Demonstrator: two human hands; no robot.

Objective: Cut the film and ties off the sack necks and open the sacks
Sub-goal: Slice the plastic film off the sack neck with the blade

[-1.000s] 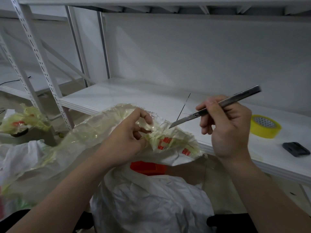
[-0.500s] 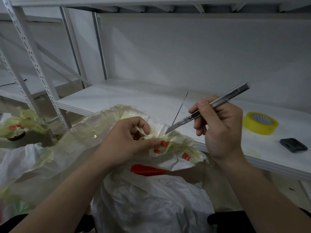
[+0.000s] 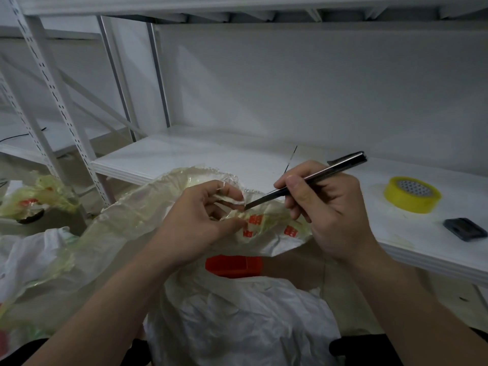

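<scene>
Here left hand (image 3: 195, 223) pinches, half hiding, the sack neck (image 3: 274, 227); right hand (image 3: 330, 210) grips the knife (image 3: 330, 167), tip seemingly touching film (image 3: 126, 220).

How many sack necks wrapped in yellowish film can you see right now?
2: one sack neck at centre, pinched by the left hand; another at far left beside the rack post. More may be hidden.

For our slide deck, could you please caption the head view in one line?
Left hand pinches the film-wrapped sack neck while the right hand holds a slim knife, its tip at the film.
</scene>
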